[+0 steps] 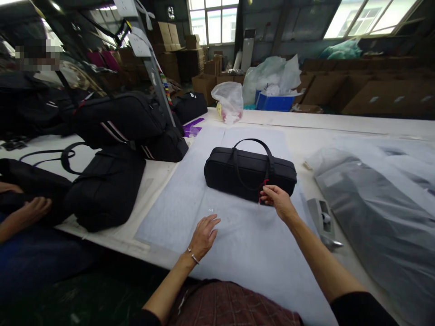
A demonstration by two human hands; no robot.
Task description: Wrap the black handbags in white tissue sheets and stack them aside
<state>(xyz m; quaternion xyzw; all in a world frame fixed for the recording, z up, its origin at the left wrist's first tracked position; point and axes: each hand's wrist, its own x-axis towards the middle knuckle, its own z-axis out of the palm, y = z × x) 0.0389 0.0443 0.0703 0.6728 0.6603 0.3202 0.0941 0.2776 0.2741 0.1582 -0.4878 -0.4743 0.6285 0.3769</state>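
Over the bench (343,123), the right hand (279,198) pinches red string (265,181); the left hand's (204,234) fingers spread loosely. The black bag (252,172) looks light, softish; grab its handles (271,163).

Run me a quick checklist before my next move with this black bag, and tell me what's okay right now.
1. Bag resting on the sheet: ok.
2. Red cord held: ok, pinched in the right hand at the bag's front.
3. Left hand free: ok, fingers spread with nothing visible in them; whether it touches the sheet, cannot tell.
4. Bag's zip closed: cannot tell, too dark to make out.
5. Grey device apart from the bag: ok, it sits nearer you, to the right.
6. Other person's hand away from the bag: ok, far left.
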